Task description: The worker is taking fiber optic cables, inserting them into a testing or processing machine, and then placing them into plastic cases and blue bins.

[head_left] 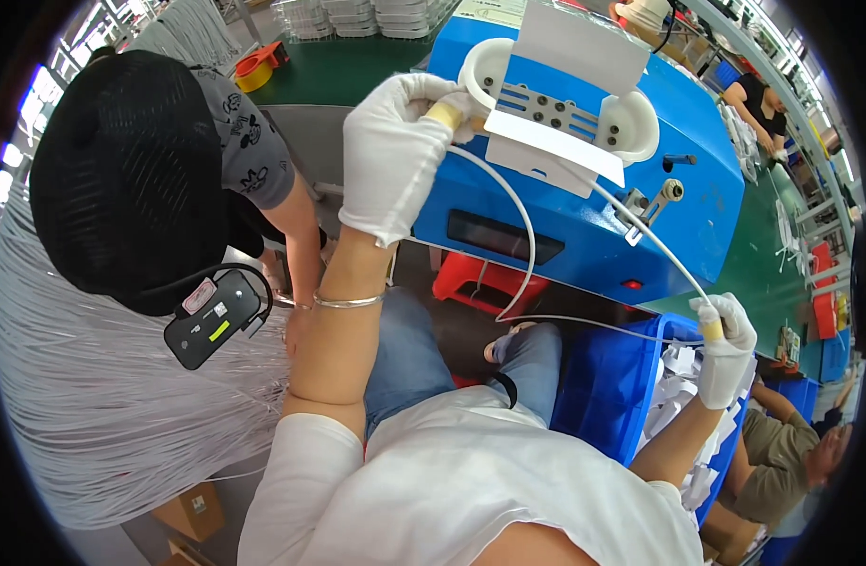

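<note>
At blue machine [702, 165], both hands [390, 156] [727, 354] pinching white cable [532, 241]; yellow label [219, 331] on black device [189, 347]

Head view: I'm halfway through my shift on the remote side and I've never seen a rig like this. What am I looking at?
There is no robot here. The single picture comes from a wide fisheye camera on a person's head, looking down, so edges curve. The left hand and right hand are the wearer's own, in white gloves. Each grips a white cable, which loops loosely between them. In front stands a blue machine; on top are white rounded pieces and a white card. A blue bin at right holds white scraps. At left, a co-worker in a black cap is beside many pale strands.
</note>
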`<state>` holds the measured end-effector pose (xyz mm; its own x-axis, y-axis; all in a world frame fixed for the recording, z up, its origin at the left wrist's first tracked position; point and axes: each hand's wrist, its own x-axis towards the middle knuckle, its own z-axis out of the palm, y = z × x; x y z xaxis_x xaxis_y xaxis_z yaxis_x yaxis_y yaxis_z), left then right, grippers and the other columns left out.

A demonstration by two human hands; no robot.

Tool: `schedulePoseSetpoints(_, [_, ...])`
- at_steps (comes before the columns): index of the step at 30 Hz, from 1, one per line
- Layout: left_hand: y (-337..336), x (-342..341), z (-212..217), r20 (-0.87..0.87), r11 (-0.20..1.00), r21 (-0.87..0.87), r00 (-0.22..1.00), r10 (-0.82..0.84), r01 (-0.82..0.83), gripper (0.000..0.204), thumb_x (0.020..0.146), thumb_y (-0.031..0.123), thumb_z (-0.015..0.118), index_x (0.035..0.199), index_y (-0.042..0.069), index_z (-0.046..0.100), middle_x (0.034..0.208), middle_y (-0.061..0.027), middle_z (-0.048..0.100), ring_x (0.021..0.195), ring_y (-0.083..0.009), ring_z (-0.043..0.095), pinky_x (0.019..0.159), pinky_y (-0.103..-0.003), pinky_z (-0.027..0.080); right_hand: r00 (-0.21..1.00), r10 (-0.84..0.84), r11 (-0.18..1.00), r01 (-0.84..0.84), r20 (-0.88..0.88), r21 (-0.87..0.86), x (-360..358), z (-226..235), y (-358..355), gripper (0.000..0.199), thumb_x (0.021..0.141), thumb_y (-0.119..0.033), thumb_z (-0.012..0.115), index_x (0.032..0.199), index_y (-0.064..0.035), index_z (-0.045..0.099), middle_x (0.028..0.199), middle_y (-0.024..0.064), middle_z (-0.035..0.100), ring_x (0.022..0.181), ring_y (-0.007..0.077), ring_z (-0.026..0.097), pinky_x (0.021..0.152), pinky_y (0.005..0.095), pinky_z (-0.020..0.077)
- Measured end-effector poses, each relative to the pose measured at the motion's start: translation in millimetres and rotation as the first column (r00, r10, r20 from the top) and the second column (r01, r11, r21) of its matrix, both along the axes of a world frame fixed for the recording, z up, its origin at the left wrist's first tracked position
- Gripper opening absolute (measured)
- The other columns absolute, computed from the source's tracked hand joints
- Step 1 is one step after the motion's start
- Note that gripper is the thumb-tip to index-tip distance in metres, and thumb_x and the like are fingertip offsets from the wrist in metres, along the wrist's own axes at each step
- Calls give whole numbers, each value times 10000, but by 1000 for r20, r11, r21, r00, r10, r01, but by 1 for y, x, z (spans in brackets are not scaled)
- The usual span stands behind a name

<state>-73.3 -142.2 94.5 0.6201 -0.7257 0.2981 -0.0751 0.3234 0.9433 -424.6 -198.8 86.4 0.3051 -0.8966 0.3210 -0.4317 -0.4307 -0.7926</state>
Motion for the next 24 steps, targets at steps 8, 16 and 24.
schedulePoseSetpoints(8, [3, -3, 3, 341, 961, -105, 898, 277, -256, 128, 818, 73, 693, 903, 5, 626, 706, 3, 616, 599, -29, 505, 542, -193, 432, 995, -95, 995, 95, -43, 7, -1, 33, -6, 166, 884, -138, 573, 801, -1, 622, 691, -51, 458, 597, 32, 350, 532, 192, 256])
schedulePoseSetpoints(16, [5, 5, 11, 365, 949, -239, 887, 284, -206, 225, 826, 120, 701, 1010, 14, 627, 751, -11, 630, 607, -39, 522, 551, -196, 446, 979, -205, 966, 200, -13, -162, -10, 82, -54, 192, 916, -186, 544, 861, -47, 664, 684, -68, 471, 551, 13, 330, 491, 185, 231])
schedulePoseSetpoints(24, [15, 2, 23, 458, 957, -265, 858, 233, -119, 315, 913, 59, 553, 1226, 31, 572, 1110, -71, 641, 919, -75, 579, 768, -202, 462, 947, 301, 933, -317, 111, 171, -2, 95, -34, 706, 804, -305, 674, 1337, 50, 378, 704, 48, 569, 381, 27, 413, 335, 144, 259])
